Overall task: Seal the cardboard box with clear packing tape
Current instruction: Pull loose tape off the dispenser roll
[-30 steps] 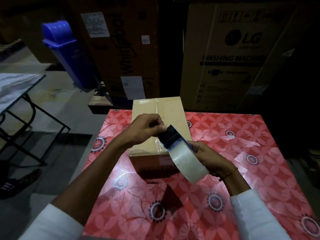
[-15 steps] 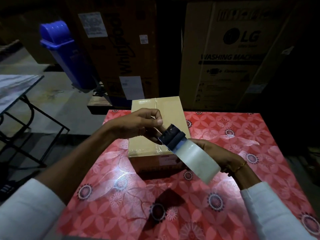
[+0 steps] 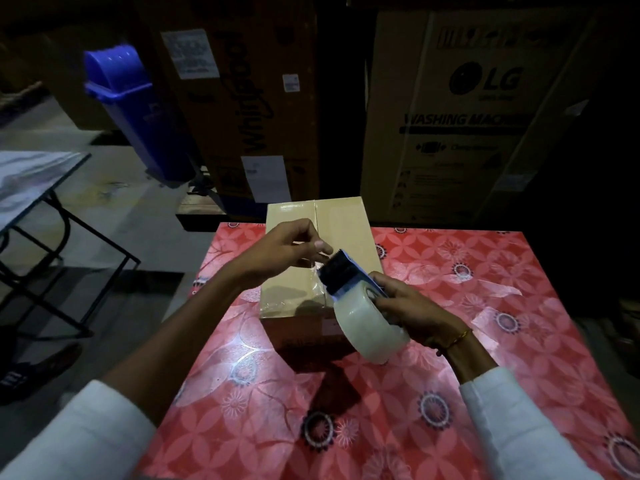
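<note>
A small brown cardboard box (image 3: 346,230) with closed flaps stands at the far middle of a table with a red flowered cover (image 3: 450,341). Above its near end my right hand (image 3: 412,310) grips a tape dispenser (image 3: 341,271) with a dark toothed head and a roll of clear packing tape (image 3: 372,327). My left hand (image 3: 280,251) is just left of the dispenser head, thumb and fingers pinched on the loose tape end at the teeth. A short clear strip shows between them.
Large appliance cartons (image 3: 460,109) stand behind the table, another carton (image 3: 249,98) to their left. A blue bin (image 3: 138,116) leans at the back left. A folding table (image 3: 31,178) is on the left, with a shoe (image 3: 38,372) on the floor below it.
The dispenser has turned a little and the roll has come lower, toward the box's near edge. My left hand has stayed at the dispenser head, pinching the tape end.
</note>
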